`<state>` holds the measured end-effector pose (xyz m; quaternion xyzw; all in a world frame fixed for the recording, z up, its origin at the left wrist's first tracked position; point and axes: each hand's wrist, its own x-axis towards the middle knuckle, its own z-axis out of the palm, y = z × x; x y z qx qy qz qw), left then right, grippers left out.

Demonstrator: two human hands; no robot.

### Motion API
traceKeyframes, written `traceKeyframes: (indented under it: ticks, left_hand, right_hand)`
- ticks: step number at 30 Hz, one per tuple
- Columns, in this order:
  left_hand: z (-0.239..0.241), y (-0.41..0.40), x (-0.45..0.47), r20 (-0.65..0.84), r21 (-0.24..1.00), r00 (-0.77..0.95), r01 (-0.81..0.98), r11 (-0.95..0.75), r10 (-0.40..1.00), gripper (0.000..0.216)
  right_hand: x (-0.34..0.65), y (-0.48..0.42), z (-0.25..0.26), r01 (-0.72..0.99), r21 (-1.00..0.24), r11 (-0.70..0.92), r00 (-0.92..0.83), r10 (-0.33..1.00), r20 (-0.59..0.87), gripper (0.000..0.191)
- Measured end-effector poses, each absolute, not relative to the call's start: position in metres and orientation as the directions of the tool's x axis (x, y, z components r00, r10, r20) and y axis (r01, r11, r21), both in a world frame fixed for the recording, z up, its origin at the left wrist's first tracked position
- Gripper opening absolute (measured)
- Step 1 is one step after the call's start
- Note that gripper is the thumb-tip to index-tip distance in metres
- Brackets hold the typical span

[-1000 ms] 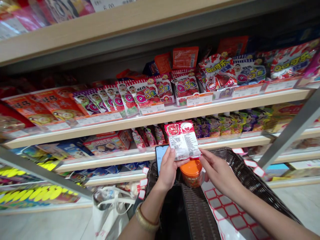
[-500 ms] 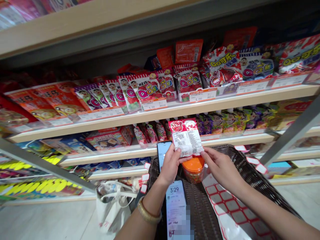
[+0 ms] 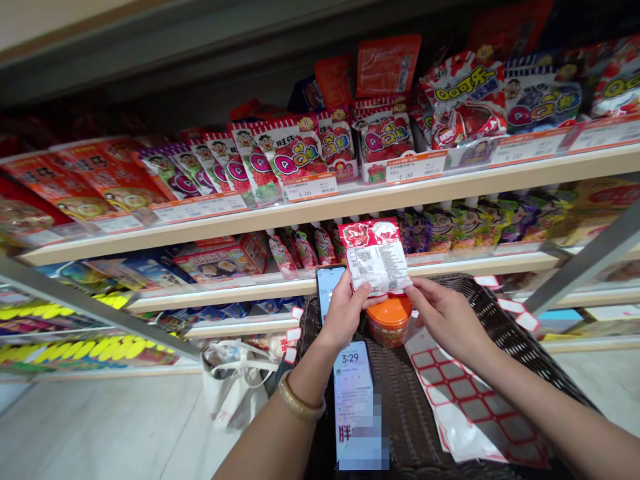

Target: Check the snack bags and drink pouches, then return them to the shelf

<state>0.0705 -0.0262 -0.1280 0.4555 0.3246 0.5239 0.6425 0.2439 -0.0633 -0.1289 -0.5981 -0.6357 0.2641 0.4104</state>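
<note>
A small red-and-white candy packet point(image 3: 377, 259), its printed back with a barcode facing me, is held up between both hands. My left hand point(image 3: 347, 308) grips its lower left edge, thumb on the front. At its lower right corner, my right hand point(image 3: 445, 313) pinches the packet between thumb and fingers. Just below it stands a round tub with an orange lid point(image 3: 391, 312) inside a dark wicker basket point(image 3: 400, 407). One lit phone point(image 3: 355, 400) lies in the basket under my left forearm; another phone point(image 3: 326, 287) is partly hidden behind my left hand.
A sheet of red-outlined labels point(image 3: 465, 393) lies on the basket's right side. Ahead, a wooden shelf point(image 3: 280, 217) carries several gummy candy bags point(image 3: 295, 157). Pouches with spouts point(image 3: 470, 223) fill the level below. A white bag point(image 3: 233, 387) sits on the floor at left.
The view has shifted slightly, so the upper shelf appears higher and a bit larger. Both hands keep the packet in much the same hold.
</note>
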Motion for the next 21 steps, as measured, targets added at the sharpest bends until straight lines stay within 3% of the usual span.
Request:
traceKeyframes:
  ticks: [21]
  left_hand:
    - [-0.1302,-0.0262,0.073,0.079,0.941,0.217,-0.339,-0.001,0.973,0.05]
  right_hand:
    - [0.2447,-0.0646,-0.1289,0.547,-0.825,0.142,0.053,0.978,0.203,0.038]
